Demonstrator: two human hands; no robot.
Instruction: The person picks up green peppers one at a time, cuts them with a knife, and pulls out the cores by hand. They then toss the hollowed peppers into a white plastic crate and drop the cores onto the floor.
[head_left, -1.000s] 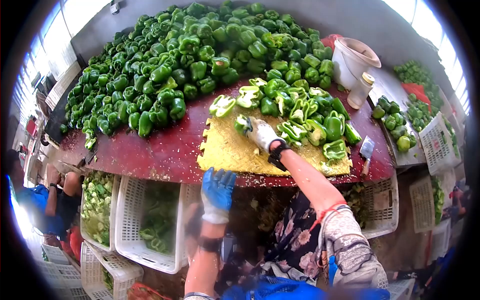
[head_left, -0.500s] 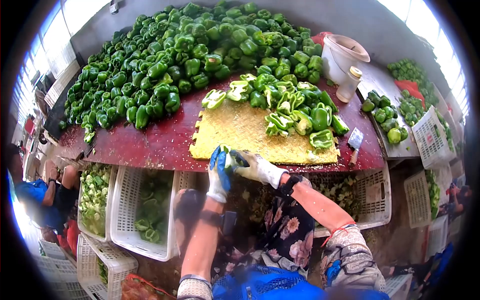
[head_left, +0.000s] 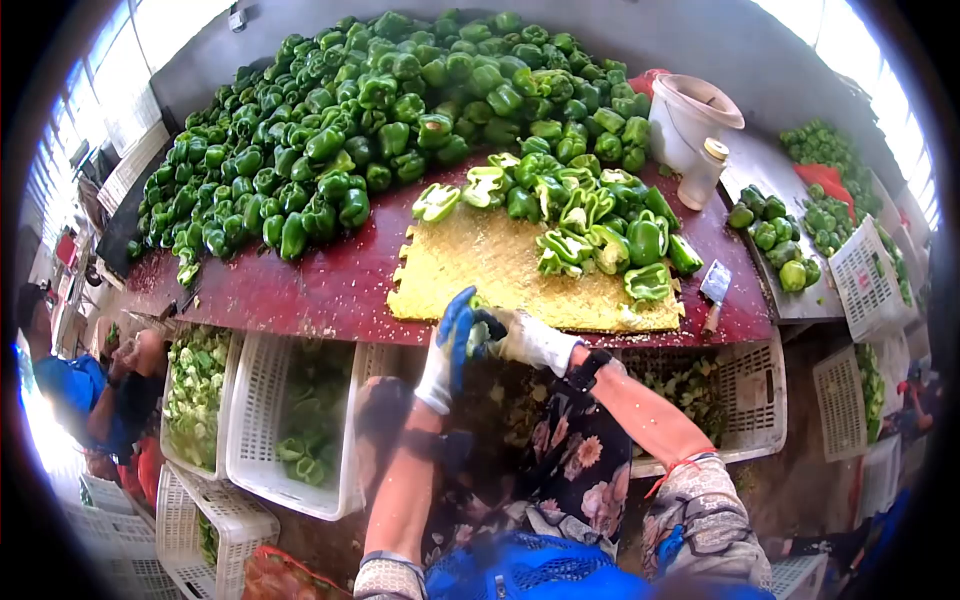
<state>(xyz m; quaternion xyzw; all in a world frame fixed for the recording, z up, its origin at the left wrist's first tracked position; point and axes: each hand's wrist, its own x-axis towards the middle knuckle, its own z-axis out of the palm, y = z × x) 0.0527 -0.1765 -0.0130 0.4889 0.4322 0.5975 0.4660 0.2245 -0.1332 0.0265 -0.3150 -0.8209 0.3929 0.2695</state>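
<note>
Just off the front edge of a yellow mat (head_left: 470, 270), my two gloved hands meet around a green bell pepper (head_left: 478, 338). My left hand (head_left: 446, 350), in a white and blue glove, grips it from the left with its fingers pointing up. From the right, my right hand (head_left: 532, 341) closes on the same pepper, its fingertips partly hidden. Most of the pepper is covered by the gloves. Cut pepper halves (head_left: 590, 225) lie piled on the mat's back right, with a pale half (head_left: 436, 203) at its back left corner.
Whole green peppers (head_left: 320, 140) are heaped across the back of the red table (head_left: 290, 295). A cleaver (head_left: 715, 285), a jar (head_left: 703, 175) and a white bucket (head_left: 685, 120) stand or lie at right. White crates (head_left: 240, 430) sit below the edge. A person (head_left: 85, 385) sits at left.
My hands have shifted slightly right and down with the pepper between them. My left fingers have straightened upward. The whole view has moved a little, and the person at left has moved their hands.
</note>
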